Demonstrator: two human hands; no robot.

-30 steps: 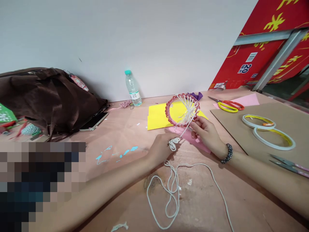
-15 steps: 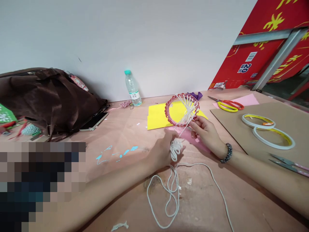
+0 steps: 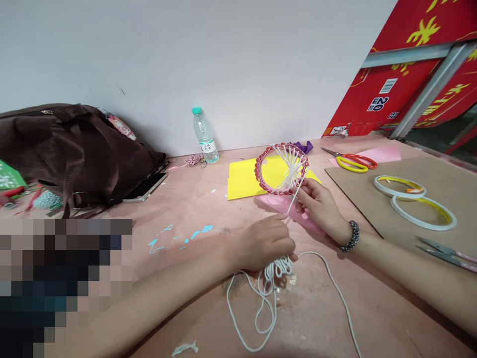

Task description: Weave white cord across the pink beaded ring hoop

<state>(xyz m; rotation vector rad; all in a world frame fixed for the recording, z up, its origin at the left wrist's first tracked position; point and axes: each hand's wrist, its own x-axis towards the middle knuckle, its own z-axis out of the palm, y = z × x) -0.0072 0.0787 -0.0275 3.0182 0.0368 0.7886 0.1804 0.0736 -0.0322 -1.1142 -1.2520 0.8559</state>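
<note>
Right hand (image 3: 320, 209): gripping red-wrapped hoop (image 3: 258, 171). Left hand (image 3: 263, 243): clenched on white cord (image 3: 278, 271) — risk: pulled strand catching in the loose loops (image 3: 228, 298), tangling.

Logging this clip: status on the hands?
Right hand grips red-wrapped hoop; left hand bunches white cord; slack loops lie below it.

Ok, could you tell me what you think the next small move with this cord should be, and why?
I'd probably pull the strand snug with the left hand, since it runs from that hand up to the white cord spokes in the red-wrapped hoop, which the right hand grips, and looped slack remains bunched under the left hand.
</note>
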